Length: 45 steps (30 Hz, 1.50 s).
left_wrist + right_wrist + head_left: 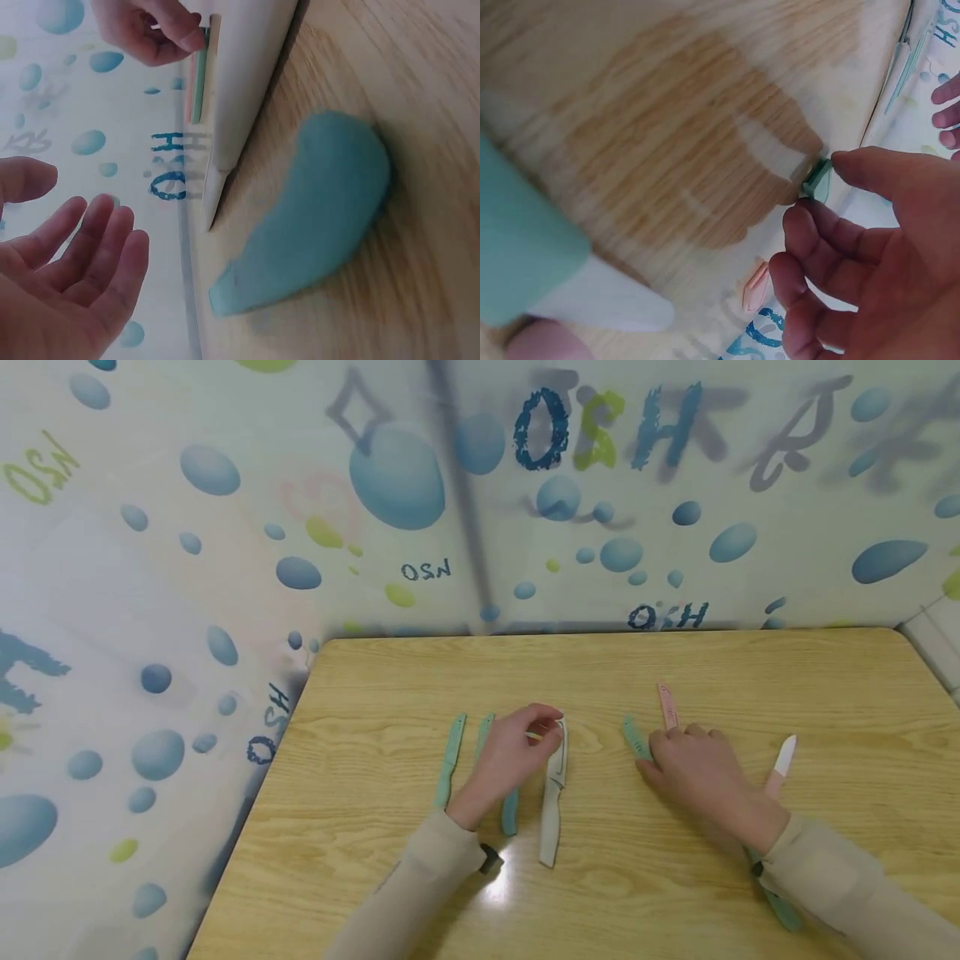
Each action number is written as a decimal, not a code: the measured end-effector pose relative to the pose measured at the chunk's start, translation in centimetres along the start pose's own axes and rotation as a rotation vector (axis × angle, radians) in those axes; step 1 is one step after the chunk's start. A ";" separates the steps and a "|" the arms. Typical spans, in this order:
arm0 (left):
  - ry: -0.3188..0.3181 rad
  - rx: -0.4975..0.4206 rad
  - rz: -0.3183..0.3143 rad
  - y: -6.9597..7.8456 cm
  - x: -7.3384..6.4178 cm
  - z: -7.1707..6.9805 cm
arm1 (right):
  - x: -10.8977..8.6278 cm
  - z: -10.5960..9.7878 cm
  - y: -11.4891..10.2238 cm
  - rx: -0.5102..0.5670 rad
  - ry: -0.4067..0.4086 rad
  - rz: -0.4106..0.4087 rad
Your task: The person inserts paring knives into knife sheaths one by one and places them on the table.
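Note:
My left hand (517, 752) hovers over a white-handled knife (551, 827) with a pale covered blade, its fingers loosely bent and nothing between them. A teal knife handle (510, 817) lies beside that knife, large in the left wrist view; my left hand hides part of it from above. Further left are a green knife (450, 760) and another green piece (485, 727), partly covered by the hand. My right hand (697, 772) pinches the near end of a green blade sheath (819, 180) between thumb and index finger. A pink blade sheath (667, 704) lies just beyond it.
A pink knife with a white blade (785, 755) lies right of my right hand. Under the right sleeve, a green knife handle (783, 906) shows; its white blade (611, 300) appears in the right wrist view. Patterned walls border the wooden table (360, 693) behind and left.

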State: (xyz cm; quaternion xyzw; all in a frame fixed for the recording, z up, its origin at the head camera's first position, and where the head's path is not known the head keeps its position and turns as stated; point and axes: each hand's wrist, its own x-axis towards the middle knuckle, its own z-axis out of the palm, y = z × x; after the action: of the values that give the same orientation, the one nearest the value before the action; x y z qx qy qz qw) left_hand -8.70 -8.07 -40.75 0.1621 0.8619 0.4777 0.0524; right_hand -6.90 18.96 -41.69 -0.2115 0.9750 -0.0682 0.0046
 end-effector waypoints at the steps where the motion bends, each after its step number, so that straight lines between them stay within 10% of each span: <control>1: -0.016 0.005 -0.005 0.2 0.1 0.3 | 0.0 0.0 0.0 0.012 -0.010 -0.002; 6: -0.116 0.101 -0.010 1.9 1.3 2.3 | -0.2 -0.4 0.5 0.098 -0.053 0.011; 14: -0.314 0.502 -0.049 4.2 4.3 5.6 | -2.3 -2.1 1.9 0.153 -0.053 0.066; 22: -0.323 0.743 -0.078 5.0 6.2 8.6 | -4.1 -2.1 3.3 0.178 -0.025 0.105; 45: -0.334 0.713 -0.122 4.3 7.5 8.8 | -5.4 -3.4 5.3 0.195 -0.094 0.205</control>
State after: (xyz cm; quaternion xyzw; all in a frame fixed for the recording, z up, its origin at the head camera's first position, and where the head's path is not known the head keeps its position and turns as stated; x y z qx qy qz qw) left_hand -12.58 3.62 -41.37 0.1943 0.9613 0.1114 0.1607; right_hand -4.29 26.41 -39.12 -0.1123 0.9789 -0.1518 0.0775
